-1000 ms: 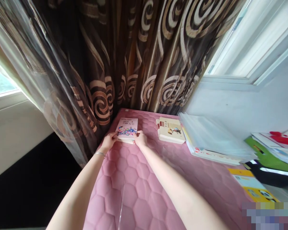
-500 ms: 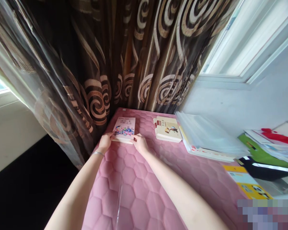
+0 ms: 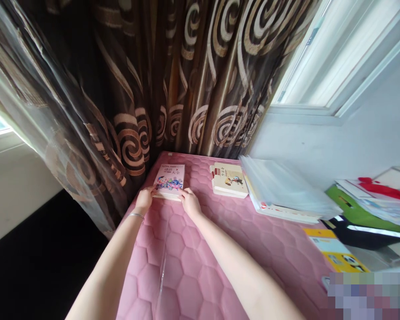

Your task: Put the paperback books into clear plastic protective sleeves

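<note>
Pink quilted mattress (image 3: 186, 262): bears the book (image 3: 169, 175) near its far left corner, close by the left edge.
Left hand (image 3: 144, 198): touches the book's near left corner.
Right hand (image 3: 190, 203): touches its near right corner.
Grip: hands apart, book between; whether clamped, I cannot tell.
Long axis: runs toward the mattress's far edge.
Nearer hand: neither.

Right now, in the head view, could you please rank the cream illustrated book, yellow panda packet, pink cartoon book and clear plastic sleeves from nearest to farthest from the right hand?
1. Pink cartoon book: touching the right hand.
2. Cream illustrated book: right of the hand.
3. Clear plastic sleeves: beside it, further right.
4. Yellow panda packet: lower right in the view.
</note>
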Motion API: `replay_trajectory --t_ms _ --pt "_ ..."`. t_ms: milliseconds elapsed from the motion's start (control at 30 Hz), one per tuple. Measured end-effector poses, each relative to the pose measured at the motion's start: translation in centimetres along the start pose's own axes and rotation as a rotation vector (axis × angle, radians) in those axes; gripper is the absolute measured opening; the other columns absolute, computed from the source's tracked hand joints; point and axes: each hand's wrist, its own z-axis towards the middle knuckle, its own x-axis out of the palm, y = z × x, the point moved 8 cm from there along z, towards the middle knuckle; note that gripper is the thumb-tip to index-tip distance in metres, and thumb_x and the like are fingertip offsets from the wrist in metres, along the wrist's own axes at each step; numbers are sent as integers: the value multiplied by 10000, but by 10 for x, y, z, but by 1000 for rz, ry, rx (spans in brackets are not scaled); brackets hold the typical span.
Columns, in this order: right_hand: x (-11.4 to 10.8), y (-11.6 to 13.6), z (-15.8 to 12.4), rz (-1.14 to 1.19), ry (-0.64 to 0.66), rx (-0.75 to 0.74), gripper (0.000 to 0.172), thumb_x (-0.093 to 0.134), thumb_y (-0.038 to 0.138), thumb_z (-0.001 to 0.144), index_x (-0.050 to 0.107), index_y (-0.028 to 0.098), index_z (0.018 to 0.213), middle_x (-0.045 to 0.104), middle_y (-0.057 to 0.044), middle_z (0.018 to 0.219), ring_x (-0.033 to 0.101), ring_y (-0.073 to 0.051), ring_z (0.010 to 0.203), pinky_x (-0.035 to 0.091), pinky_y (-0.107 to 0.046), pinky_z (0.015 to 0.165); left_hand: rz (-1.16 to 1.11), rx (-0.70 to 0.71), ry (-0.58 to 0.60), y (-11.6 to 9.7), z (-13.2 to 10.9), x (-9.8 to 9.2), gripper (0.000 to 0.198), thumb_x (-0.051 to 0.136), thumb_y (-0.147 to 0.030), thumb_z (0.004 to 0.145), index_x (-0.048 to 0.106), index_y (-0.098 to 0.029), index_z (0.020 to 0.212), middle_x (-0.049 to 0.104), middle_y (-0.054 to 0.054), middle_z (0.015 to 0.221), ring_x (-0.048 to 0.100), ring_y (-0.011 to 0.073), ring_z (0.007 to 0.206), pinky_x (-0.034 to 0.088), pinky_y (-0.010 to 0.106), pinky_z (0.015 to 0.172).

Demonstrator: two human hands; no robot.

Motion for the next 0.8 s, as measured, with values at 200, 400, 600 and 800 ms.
replay_trajectory --t_ms 200,400,600,800 --pt "-8 5 -8 -22 33 -14 493 512 173 914 480 241 1401 634 -95 1155 657 -189 924 511 -274 820 65 -35 -14 -11 -11 -4 514 526 -45 837 552 -158 1338 660 132 1244 625 235 1145 473 331 998" --pt "-42 -19 -69 -12 1 -102 468 528 169 882 537 190 1349 578 -133 1306 606 -225 1134 497 -345 965 239 -48 -252 -64 -67 -7 587 461 -49 833 396 -97 1414 338 249 1501 411 370 1341 401 544 1033" --pt "-97 -78 -174 -243 -26 -92 290 524 165 880 724 224 1082 619 -116 1270 609 -259 1126 476 -420 996 115 291 48 -168 -137 73 313 489 -85 836 597 -138 1125 499 181 1358 505 278 1265 435 445 1040" --pt "-142 -112 -238 -275 -115 -60 316 507 186 892 704 248 1132 648 -109 1238 626 -258 1104 521 -419 940 -4 467 147 -214 -175 111 257 511 -145 869 640 -195 1085 596 128 1292 534 269 1254 364 534 1108"
